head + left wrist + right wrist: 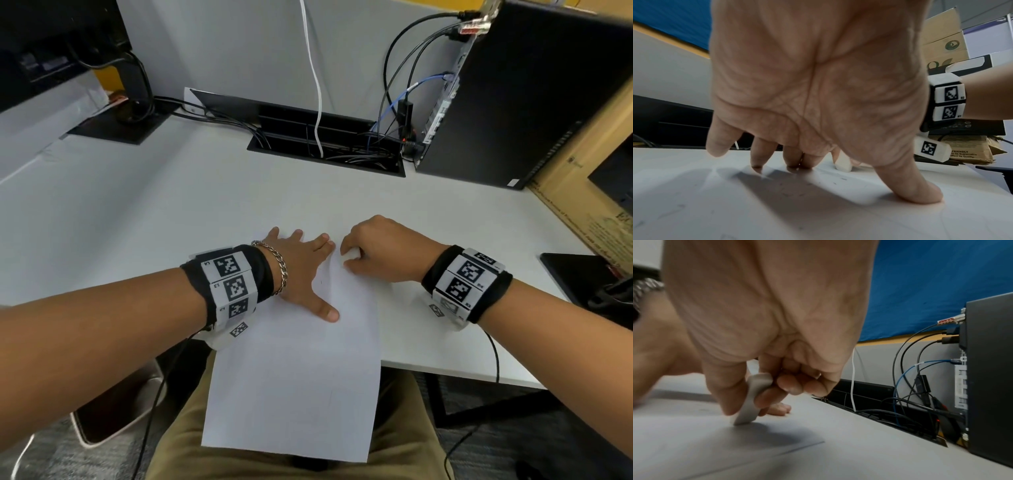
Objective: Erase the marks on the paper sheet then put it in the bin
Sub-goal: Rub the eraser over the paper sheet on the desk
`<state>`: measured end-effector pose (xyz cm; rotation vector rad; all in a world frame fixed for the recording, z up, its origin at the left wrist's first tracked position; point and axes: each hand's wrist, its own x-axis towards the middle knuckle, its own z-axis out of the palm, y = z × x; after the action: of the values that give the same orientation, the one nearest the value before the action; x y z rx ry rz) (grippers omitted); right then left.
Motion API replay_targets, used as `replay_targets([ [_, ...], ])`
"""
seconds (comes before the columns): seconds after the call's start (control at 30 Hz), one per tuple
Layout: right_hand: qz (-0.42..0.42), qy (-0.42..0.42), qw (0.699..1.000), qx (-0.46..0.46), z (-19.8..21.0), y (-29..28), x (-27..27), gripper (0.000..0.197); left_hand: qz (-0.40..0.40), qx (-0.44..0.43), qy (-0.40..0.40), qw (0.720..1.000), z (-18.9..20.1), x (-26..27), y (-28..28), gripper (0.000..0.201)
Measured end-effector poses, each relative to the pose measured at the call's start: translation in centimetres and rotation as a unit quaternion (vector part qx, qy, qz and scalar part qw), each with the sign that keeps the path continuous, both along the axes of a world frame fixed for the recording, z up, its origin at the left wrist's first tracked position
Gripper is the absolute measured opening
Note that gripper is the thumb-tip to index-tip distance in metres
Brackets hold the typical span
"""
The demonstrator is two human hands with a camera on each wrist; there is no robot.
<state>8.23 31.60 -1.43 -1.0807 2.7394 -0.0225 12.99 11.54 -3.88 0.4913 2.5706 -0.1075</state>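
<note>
A white paper sheet (294, 370) lies on the white desk (171, 205), its near half hanging over the desk's front edge above my lap. My left hand (301, 270) lies flat on the sheet's upper left part, fingers spread, thumb (916, 188) pressing down. Faint pencil marks and eraser crumbs (793, 190) show on the paper under this hand. My right hand (373, 253) pinches a white eraser (754, 395) between thumb and fingers, its tip touching the sheet near the top right corner. The eraser (842, 164) also shows in the left wrist view. No bin is in view.
A black computer tower (513, 96) stands at the back right with several cables (394, 102) running into an open cable tray (329, 144). A monitor stand (126, 113) is at the back left. A cardboard box (589, 192) and a dark flat object (579, 274) sit at the right.
</note>
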Motion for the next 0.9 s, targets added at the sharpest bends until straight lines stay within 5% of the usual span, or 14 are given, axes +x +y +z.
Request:
replay_targets([
  [0.27, 0.001, 0.028, 1.000, -0.014, -0.3, 0.2, 0.3, 0.033, 0.002, -0.005, -0.001, 1.000, 0.1, 0.1, 0.1, 0.139],
  [0.43, 0.042, -0.031, 0.999, -0.003, 0.1, 0.4, 1.7, 0.029, 0.003, -0.012, 0.000, 1.000, 0.2, 0.1, 0.2, 0.139],
  [0.6, 0.027, 0.041, 0.999, -0.008, -0.1, 0.2, 0.9, 0.029, 0.004, -0.011, 0.000, 1.000, 0.2, 0.2, 0.2, 0.139],
  [0.77, 0.061, -0.018, 0.998, -0.006, 0.0, 0.5, 1.9, 0.029, 0.005, -0.020, -0.001, 1.000, 0.2, 0.1, 0.2, 0.140],
  [0.9, 0.041, 0.027, 0.999, -0.003, 0.2, 0.3, 1.1, 0.032, 0.003, -0.020, 0.000, 1.000, 0.3, 0.1, 0.2, 0.139],
])
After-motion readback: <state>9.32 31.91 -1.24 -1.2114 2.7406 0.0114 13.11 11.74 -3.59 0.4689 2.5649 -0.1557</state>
